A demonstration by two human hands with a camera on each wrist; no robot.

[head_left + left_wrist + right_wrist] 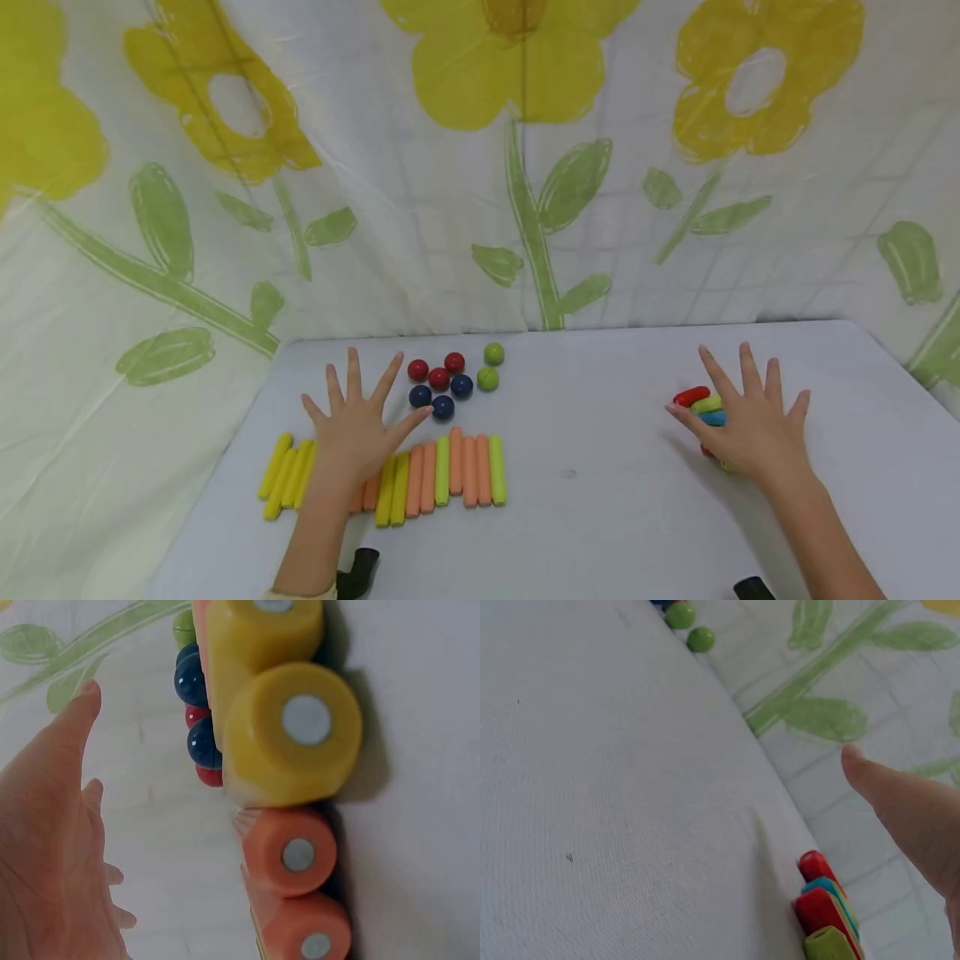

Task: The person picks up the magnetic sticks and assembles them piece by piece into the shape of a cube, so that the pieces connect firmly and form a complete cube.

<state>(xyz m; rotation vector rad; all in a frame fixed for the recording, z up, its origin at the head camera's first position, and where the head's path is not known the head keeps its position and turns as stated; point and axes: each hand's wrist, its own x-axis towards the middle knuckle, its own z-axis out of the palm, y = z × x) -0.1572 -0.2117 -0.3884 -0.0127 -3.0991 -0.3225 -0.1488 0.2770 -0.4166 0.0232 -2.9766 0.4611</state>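
My left hand (pixel 356 433) is spread wide above a row of yellow sticks (pixel 393 490) and orange sticks (pixel 422 479), holding nothing. In the left wrist view its thumb points up beside the sticks' round ends, where the yellow stick (pixel 296 735) shows a pale core. Past its thumb lie red balls (pixel 439 378), dark blue balls (pixel 443 407) and green balls (pixel 488 379). With fingers fanned out, my right hand (pixel 761 429) hovers over a small pile, partly hidden by it, of a red piece (pixel 692 396), a blue piece (pixel 711 418) and yellow-green pieces (pixel 707 404).
Everything lies on a white table (pixel 585 533). Behind it hangs a white sheet (pixel 420 208) printed with yellow flowers and green leaves. Lime sticks (pixel 497 471) stand among the row's right end. Black straps (pixel 360 571) show near the wrists.
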